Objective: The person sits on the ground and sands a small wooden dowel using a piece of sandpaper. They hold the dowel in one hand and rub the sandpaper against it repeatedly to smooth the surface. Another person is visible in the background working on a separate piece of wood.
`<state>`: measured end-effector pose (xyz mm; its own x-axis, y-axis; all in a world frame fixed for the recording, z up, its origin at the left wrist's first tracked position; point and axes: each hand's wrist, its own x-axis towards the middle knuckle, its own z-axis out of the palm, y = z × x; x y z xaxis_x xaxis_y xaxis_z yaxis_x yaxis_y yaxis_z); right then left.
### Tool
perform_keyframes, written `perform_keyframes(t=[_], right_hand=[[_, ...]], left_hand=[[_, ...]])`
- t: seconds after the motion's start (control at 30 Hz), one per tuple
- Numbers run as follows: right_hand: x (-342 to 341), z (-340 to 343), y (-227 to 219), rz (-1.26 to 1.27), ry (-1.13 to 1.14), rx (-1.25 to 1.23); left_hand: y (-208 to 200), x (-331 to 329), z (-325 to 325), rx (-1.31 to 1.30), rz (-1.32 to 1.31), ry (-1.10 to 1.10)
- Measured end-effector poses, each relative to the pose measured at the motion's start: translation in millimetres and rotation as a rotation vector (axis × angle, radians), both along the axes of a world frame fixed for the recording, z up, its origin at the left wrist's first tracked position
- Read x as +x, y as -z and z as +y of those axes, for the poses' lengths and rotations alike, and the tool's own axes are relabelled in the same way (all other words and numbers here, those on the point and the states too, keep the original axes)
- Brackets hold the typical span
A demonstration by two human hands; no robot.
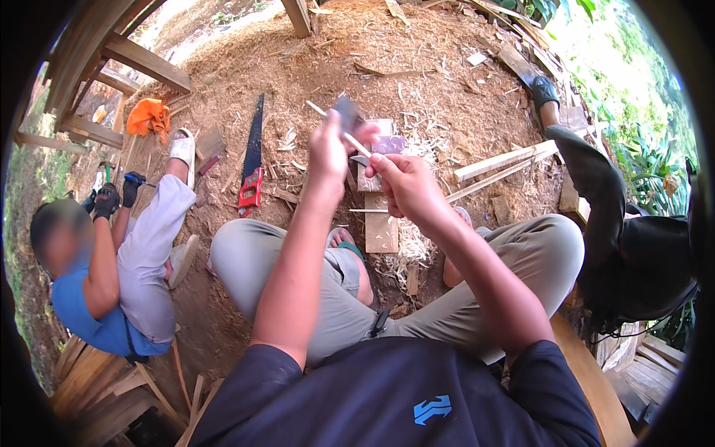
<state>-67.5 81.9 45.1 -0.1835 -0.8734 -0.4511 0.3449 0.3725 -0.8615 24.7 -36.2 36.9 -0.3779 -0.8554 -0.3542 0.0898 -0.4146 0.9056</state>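
Observation:
A thin pale wooden stick (316, 109) slants down between my hands, above the ground in front of my knees. My left hand (328, 153) is closed around a dark grey, flat-looking piece (345, 112) wrapped against the stick; motion blur hides what kind it is. Close by on the right, my right hand (408, 182) pinches the stick's lower end between thumb and fingers. Under my hands a flat wooden block (381, 232) lies on the ground. A purplish-brown sheet (390, 144) is just beyond it. Another thin pale stick (369, 211) crosses the block beside my right fingers.
A red-handled handsaw (252, 188) lies to the left. Beyond it are an orange cloth (149, 117) and a seated co-worker (112, 290) in gloves. Wood strips (506, 160) and another person's dark-clad leg (596, 171) are right. Shavings cover the dirt (298, 74).

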Motion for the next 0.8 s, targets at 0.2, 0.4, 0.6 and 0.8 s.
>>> perform_keyframes(t=[0.2, 0.4, 0.6, 0.8], right_hand=[[1, -2, 1, -0.051, 0.122, 0.001], [22, 6, 4, 1.372, 0.015, -0.359], [-2, 1, 22, 0.657, -0.029, -0.137], [2, 1, -17, -0.506, 0.139, 0.13]], left_hand=[[31, -19, 28, -0.519, -0.237, 0.061], [-6, 11, -14, -0.045, 0.086, -0.159], [18, -10, 18, -0.103, 0.138, 0.055], [-3, -6, 28, -0.084, 0.013, 0.072]])
